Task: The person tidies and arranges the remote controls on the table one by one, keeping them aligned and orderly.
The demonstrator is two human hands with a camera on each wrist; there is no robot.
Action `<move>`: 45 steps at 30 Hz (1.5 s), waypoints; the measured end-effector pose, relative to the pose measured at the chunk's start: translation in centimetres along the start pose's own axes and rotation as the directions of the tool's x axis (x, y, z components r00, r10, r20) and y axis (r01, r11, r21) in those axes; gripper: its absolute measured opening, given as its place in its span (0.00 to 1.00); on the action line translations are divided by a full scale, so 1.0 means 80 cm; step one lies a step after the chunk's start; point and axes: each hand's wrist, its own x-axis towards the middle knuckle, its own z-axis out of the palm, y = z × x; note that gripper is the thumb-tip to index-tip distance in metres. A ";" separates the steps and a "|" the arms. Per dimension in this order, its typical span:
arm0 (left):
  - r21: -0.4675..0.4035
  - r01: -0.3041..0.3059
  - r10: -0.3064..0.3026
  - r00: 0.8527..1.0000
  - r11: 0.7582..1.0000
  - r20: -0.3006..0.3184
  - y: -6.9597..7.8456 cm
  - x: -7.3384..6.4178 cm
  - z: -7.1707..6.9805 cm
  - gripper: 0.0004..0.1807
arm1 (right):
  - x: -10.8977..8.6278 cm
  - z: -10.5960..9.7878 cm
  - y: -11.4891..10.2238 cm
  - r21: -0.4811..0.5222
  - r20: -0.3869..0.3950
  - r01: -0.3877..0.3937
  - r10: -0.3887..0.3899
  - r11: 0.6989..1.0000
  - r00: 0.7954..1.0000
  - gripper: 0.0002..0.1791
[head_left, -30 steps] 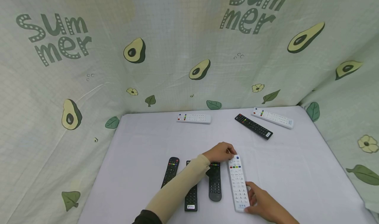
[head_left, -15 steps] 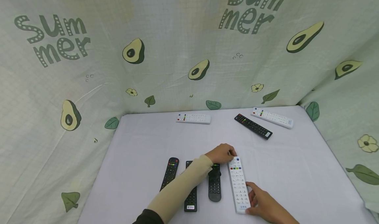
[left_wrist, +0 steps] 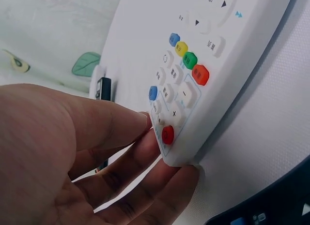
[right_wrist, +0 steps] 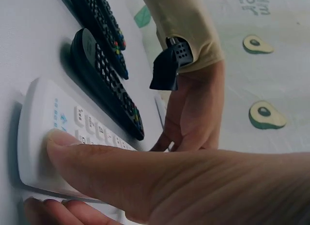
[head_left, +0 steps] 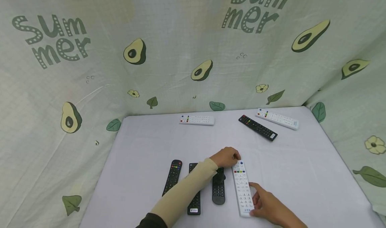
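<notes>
A white remote control (head_left: 242,191) with pale buttons and a row of coloured keys lies lengthwise on the white-covered table. At its far end, my left hand (head_left: 226,157) pinches the corner; the left wrist view shows thumb and fingertips at the end by the red key (left_wrist: 167,135). My right hand (head_left: 268,204) holds the near end from the right, its thumb (right_wrist: 63,140) pressed on that end in the right wrist view. Left of it lie a rounded black remote (head_left: 218,191), a straight black remote (head_left: 194,204) and a slanted black remote (head_left: 172,177), partly hidden by my left sleeve.
Toward the back edge lie a white remote (head_left: 197,120), a black remote (head_left: 258,128) set diagonally and another white remote (head_left: 278,119). A printed cloth (head_left: 169,87) hangs behind the table. My left forearm (head_left: 184,191) crosses above the black remotes.
The white remote's far end and my left hand have shifted slightly toward me. My right hand keeps its hold at the near end; the other remotes stay put.
</notes>
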 end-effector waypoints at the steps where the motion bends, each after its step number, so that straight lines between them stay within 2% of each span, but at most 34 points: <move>1: -0.003 -0.005 0.005 1.000 1.000 -0.004 0.000 -0.001 -0.002 0.09 | 0.001 -0.001 -0.001 -0.007 -0.007 0.011 -0.011 1.000 1.000 0.53; 6: -0.035 -0.027 0.025 0.999 0.999 -0.031 -0.006 -0.007 -0.017 0.10 | 0.005 -0.010 -0.006 -0.043 -0.047 0.035 -0.037 0.998 0.998 0.51; 14: -0.090 -0.020 0.010 0.994 0.996 -0.113 -0.036 -0.013 -0.043 0.11 | 0.018 -0.023 -0.023 -0.108 -0.119 -0.061 0.048 0.992 0.992 0.49; 18: -0.113 -0.012 -0.006 0.987 0.994 -0.163 -0.048 -0.022 -0.057 0.11 | 0.026 -0.028 -0.026 -0.146 -0.130 -0.076 0.058 0.986 0.990 0.48; 29: -0.186 0.028 -0.080 0.958 0.982 -0.277 -0.087 -0.040 -0.083 0.11 | 0.044 -0.046 -0.033 -0.186 -0.162 0.021 -0.052 0.982 0.985 0.42; 34: -0.198 0.026 -0.094 0.935 0.980 -0.343 -0.105 -0.047 -0.095 0.10 | 0.055 -0.054 -0.041 -0.205 -0.182 0.052 -0.090 0.977 0.979 0.40; 38: -0.224 0.038 -0.126 0.911 0.974 -0.394 -0.119 -0.053 -0.103 0.10 | 0.066 -0.057 -0.048 -0.211 -0.198 0.098 -0.141 0.973 0.970 0.38; 41: -0.250 0.054 -0.162 0.885 0.967 -0.437 -0.129 -0.057 -0.110 0.10 | 0.076 -0.059 -0.054 -0.215 -0.210 0.122 -0.168 0.969 0.963 0.37; 45: -0.293 0.076 -0.220 0.838 0.953 -0.499 -0.142 -0.062 -0.118 0.10 | 0.092 -0.063 -0.063 -0.208 -0.230 0.158 -0.205 0.965 0.951 0.36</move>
